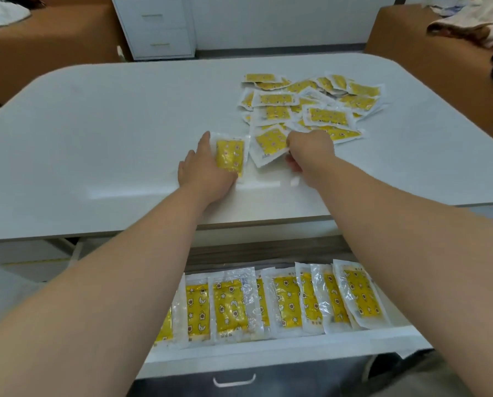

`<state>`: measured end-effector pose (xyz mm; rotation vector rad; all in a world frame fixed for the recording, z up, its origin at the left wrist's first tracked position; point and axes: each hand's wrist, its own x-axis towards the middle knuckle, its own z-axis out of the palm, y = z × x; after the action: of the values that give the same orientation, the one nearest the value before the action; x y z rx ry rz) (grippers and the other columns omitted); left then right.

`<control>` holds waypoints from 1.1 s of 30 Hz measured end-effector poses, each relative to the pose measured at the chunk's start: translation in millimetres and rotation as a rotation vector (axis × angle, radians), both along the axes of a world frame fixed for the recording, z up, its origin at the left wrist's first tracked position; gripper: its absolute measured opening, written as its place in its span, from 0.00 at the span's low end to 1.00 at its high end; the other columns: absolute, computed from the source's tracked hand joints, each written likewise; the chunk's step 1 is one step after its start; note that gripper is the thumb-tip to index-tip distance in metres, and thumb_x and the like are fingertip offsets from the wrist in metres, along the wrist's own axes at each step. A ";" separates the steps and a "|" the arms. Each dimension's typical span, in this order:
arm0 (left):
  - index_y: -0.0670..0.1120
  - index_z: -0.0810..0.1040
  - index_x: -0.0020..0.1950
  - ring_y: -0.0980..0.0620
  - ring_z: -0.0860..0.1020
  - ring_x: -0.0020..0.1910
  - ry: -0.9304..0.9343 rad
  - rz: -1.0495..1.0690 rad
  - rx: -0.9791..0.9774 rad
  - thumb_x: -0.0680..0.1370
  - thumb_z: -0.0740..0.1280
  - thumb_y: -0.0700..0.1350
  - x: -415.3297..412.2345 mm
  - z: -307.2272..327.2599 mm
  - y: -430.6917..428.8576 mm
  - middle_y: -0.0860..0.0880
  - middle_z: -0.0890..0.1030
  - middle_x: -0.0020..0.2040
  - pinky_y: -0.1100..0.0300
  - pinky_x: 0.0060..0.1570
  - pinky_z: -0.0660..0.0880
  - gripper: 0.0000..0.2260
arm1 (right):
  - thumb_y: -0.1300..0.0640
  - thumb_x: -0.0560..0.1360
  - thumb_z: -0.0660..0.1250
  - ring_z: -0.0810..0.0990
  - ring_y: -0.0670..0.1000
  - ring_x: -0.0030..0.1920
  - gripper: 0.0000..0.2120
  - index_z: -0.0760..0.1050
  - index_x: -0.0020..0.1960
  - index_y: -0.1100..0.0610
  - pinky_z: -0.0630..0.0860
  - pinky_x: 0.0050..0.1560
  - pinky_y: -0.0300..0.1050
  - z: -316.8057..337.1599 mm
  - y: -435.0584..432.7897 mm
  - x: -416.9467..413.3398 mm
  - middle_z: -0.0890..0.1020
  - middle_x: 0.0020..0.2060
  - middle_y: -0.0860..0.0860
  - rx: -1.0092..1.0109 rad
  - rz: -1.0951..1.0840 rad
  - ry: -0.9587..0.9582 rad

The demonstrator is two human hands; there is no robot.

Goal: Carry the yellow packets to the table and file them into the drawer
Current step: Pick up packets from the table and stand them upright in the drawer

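Left hand: We see the left hand (203, 167) lying palm down with the fingers straight and close together. It presses on the left edge of a yellow rectangular packet in clear plastic wrap (230, 156) and does not curl round it.
Right hand: The right hand (311, 150) has its fingers curled and pinches the right edge of a second yellow packet (269, 144).
Packet under the left hand: It lies flat on the white smooth worktop (96, 124), long side pointing away from us, near the middle of the surface.
Packet in the right hand: It sits tilted, just beside the first packet. Its far corner reaches the near edge of the heap. We cannot tell whether it is lifted off the surface.
Heap: A loose pile of yellow packets (319, 104) is spread over the far right part of the worktop. The packets overlap at many angles.
Drawer: The open white drawer (268, 348) sits under the near edge of the worktop, between our two forearms.
Filed packets: A row of yellow packets (228, 305) stands on edge in the drawer, side by side and leaning a little. Their star and moon prints face us.
Background: A white two-drawer cabinet (153, 27) stands against the far wall. A brown upholstered seat (39, 44) on the left has pale cloth on it. Another brown seat (405, 38) on the right also holds cloth.
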<state>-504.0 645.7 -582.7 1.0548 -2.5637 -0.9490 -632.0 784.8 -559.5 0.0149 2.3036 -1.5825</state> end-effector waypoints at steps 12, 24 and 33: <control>0.56 0.81 0.67 0.51 0.76 0.64 0.107 0.001 0.044 0.73 0.75 0.43 74.1 11.4 56.1 0.52 0.77 0.68 0.55 0.62 0.75 0.23 | 0.74 0.75 0.64 0.83 0.58 0.44 0.12 0.71 0.55 0.62 0.86 0.40 0.54 4.8 58.0 86.8 0.75 0.47 0.56 -0.194 0.064 -0.239; 0.55 0.75 0.62 0.54 0.80 0.47 0.140 0.152 0.352 0.74 0.77 0.42 81.3 23.6 44.0 0.53 0.79 0.52 0.54 0.46 0.80 0.21 | 0.57 0.78 0.72 0.85 0.54 0.46 0.34 0.59 0.79 0.51 0.86 0.42 0.51 14.7 51.1 81.6 0.75 0.47 0.48 0.175 0.319 -0.052; 0.57 0.68 0.72 0.51 0.81 0.51 0.078 0.076 0.395 0.74 0.77 0.49 79.4 22.3 58.7 0.49 0.77 0.62 0.56 0.48 0.80 0.30 | 0.62 0.72 0.76 0.84 0.54 0.48 0.22 0.72 0.63 0.54 0.85 0.48 0.53 9.8 52.3 77.5 0.82 0.53 0.54 0.258 0.452 -0.021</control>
<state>-424.6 704.4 -560.4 1.1719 -2.3074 -1.4843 -554.6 837.0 -549.7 -0.3948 2.2705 -1.0530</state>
